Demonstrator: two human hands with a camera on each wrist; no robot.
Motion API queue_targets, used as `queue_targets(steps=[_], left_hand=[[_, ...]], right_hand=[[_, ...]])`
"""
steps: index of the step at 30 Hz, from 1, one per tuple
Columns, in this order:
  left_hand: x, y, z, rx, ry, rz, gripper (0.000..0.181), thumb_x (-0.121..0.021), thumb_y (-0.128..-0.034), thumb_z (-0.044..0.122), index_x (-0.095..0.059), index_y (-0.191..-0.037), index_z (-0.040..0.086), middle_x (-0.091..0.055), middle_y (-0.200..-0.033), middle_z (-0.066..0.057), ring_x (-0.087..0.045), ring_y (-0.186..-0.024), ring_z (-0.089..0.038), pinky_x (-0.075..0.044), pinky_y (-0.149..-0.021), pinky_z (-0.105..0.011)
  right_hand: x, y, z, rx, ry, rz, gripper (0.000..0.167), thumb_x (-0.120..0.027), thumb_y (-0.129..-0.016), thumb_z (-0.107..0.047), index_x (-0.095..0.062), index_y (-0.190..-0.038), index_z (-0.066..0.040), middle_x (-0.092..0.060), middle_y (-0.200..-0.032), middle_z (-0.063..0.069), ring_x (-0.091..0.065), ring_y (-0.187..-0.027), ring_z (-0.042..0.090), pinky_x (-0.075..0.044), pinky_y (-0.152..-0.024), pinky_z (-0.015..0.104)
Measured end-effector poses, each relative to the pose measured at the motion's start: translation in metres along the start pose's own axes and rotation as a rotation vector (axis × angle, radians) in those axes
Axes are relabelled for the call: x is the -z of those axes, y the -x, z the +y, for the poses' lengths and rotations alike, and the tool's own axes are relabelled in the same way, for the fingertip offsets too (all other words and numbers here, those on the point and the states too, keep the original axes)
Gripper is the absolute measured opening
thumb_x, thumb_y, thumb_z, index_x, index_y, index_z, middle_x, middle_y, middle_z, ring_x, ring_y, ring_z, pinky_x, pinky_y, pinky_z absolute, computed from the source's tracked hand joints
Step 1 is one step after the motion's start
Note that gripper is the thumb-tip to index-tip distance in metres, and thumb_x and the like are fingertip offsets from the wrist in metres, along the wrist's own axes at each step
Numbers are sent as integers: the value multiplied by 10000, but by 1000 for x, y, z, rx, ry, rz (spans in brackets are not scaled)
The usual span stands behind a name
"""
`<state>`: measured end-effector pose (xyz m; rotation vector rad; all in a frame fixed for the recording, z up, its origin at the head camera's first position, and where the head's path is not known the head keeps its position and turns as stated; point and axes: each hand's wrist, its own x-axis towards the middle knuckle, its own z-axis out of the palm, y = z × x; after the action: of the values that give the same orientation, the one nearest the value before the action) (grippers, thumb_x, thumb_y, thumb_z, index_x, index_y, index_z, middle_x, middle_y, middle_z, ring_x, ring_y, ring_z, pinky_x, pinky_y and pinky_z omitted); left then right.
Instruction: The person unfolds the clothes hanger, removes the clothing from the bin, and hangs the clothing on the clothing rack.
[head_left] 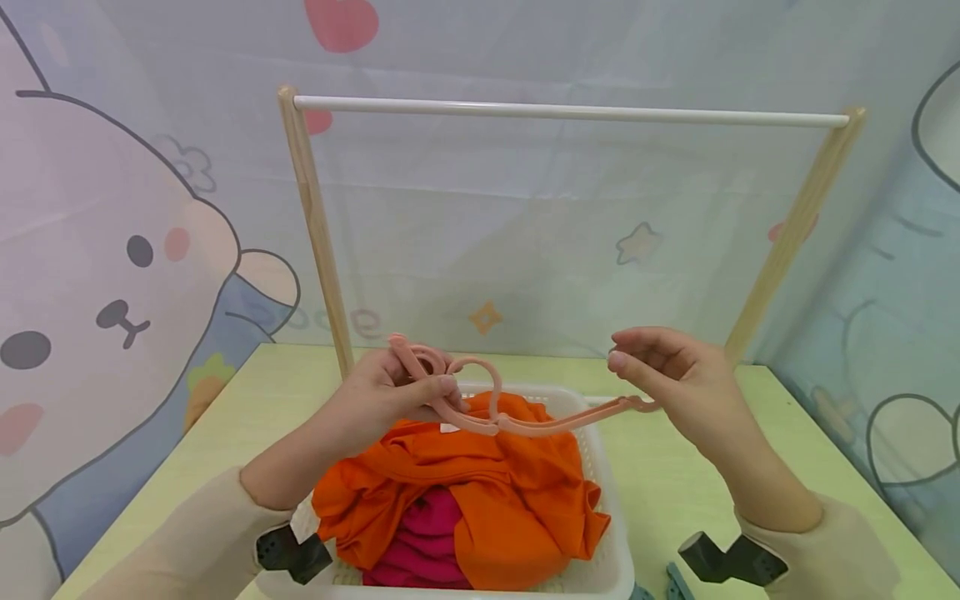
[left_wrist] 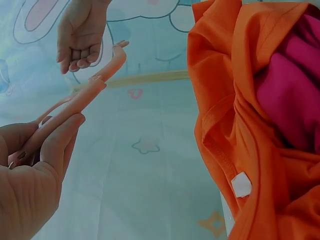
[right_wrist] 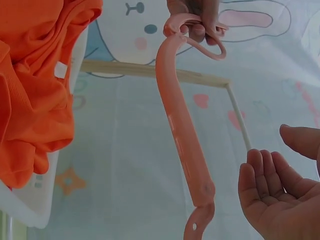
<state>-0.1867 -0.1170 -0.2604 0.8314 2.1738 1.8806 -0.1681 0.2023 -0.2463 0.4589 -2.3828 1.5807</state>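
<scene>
Two bare hands in pale sleeves work with one peach-pink clothes hanger point(head_left: 562, 424), held in the air above a basket. The left hand point(head_left: 382, 396) pinches it near one end, its grip closed around the plastic between thumb and fingers. The right hand point(head_left: 686, 383) is near the other end but apart from it, its grip relaxed and free, fingers gently bent. One white basket point(head_left: 617, 533) stands on a pale green bench point(head_left: 660, 500), holding two visible colours of cloth: orange cloth point(head_left: 525, 500), with one white tag point(left_wrist: 242, 185), and magenta cloth point(head_left: 423, 533) showing in a gap. Behind stands one rack with two wooden posts point(head_left: 318, 217) and one white rod point(head_left: 570, 110). Two black devices point(head_left: 292, 554) sit at the wrists, one on each. Blue-grey plastic point(head_left: 678, 583) is partly cut off at the bottom edge.
</scene>
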Motion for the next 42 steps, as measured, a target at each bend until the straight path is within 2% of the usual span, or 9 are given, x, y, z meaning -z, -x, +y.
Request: queue_targets(steps=[2,6,13,19,22,25,29,34,42], left_hand=[[-2,-1,0,-2,3,-8,273,-601,-954,104,-595,-805,-125,-571,-1064,-202,-646,-1007,-276,-559,-825,-363],[-5,-2,1,11,-9,-11,259,-607,-953,117,-636,-841,-115,-575,-1083,-210,-652,-1002,-250,-562,-812,-358],[-10,-5,1,-20,-40,-44,286,-587,-967,128,-593,-775,-84,-627,-980,-165,-603,-1097,-266,-567,-768,-333],[-13,-6,0,-11,10,-83,309,-553,-981,99,-506,-730,-75,-612,-939,-149,-668,-918,-218,-566,-795,-341],[-15,-7,1,-11,39,-94,309,-544,-982,76,-501,-722,-86,-598,-936,-137,-674,-885,-199,-563,-811,-369],[-17,-7,1,-14,31,-93,299,-550,-980,74,-535,-737,-100,-614,-918,-124,-661,-908,-196,-564,-809,-360],[-19,-8,1,15,32,-94,276,-551,-984,104,-603,-811,-104,-621,-949,-119,-653,-953,-207,-563,-812,-355],[-20,-9,1,41,32,-99,271,-547,-988,117,-606,-812,-80,-622,-974,-137,-638,-1006,-229,-560,-821,-361],[-21,-11,-1,53,41,-103,238,-550,-985,110,-597,-809,-44,-607,-1019,-154,-652,-951,-202,-560,-821,-367]], right_hand=[[-5,-1,-2,-2,28,-27,271,-692,-906,-225,-665,-1141,-91,-669,-939,-96,-631,-812,94,-547,-663,259],[-15,-2,-6,5,66,-72,314,-694,-905,-222,-654,-1160,-43,-672,-989,-30,-645,-851,118,-537,-731,234],[-31,-4,-5,46,10,-193,289,-690,-901,-146,-647,-1153,-9,-667,-1035,102,-650,-888,124,-532,-799,224],[-43,-6,5,104,19,-304,248,-679,-903,-122,-656,-1128,-20,-664,-992,71,-636,-883,140,-527,-803,256],[-48,-7,9,131,24,-352,238,-675,-905,-123,-661,-1122,-27,-668,-983,58,-639,-880,154,-531,-812,285],[-53,-8,10,135,27,-393,223,-676,-905,-131,-668,-1110,-42,-674,-978,44,-643,-877,159,-531,-820,293],[-58,-7,12,133,26,-449,153,-688,-902,-161,-673,-1032,-81,-668,-929,22,-641,-852,162,-535,-797,296],[-62,-6,14,169,13,-517,103,-695,-899,-177,-666,-963,-102,-665,-890,12,-638,-826,164,-539,-789,316],[-64,-6,16,184,32,-538,55,-704,-888,-153,-679,-912,-111,-665,-866,-3,-613,-804,141,-539,-754,282]])
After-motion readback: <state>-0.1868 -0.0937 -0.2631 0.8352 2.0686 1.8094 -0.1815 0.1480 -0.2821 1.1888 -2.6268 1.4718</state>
